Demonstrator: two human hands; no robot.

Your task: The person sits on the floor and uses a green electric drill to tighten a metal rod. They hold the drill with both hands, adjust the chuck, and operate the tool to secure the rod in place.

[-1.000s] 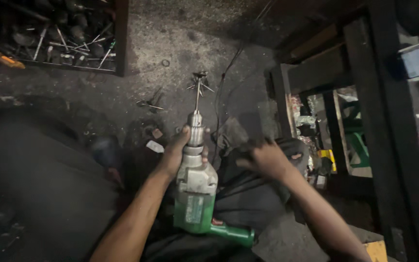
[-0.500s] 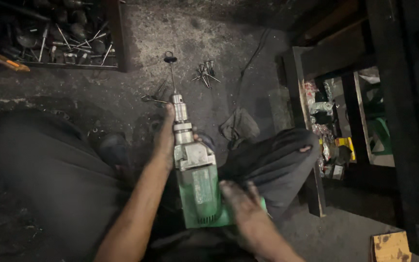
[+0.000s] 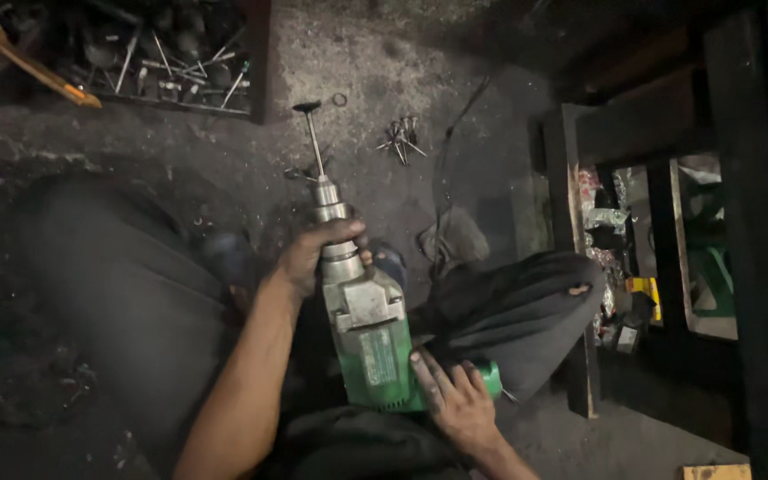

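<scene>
Since half a sec ago, little has shifted: both hands sit as before on the green power drill [image 3: 368, 342], view only slightly nearer. Nearest the camera, right hand [image 3: 457, 402] lies at the drill's rear, fingers spread flat over the green body by the handle — resting more than gripping; can't tell how firmly it holds. Left hand [image 3: 311, 258] is further up, fingers curled shut round the silver chuck [image 3: 338, 242]. Drill rests across the lap, between dark-trousered knees; long axis runs from rear end by the right hand up and away, tilting slightly left; left hand is nearer the working end. From the chuck juts a thin rod w/ flat dark disc tip [image 3: 310, 124], clear of the floor as far as can be seen. Beyond: small cluster of metal bits [image 3: 401, 139] on the dirty floor, a ring [image 3: 339, 100]; a dark cable [image 3: 444, 169] trails right; far left, tray of tools [image 3: 171, 62]; dark shelving [image 3: 633, 222] at right — nothing blocks the rod.
</scene>
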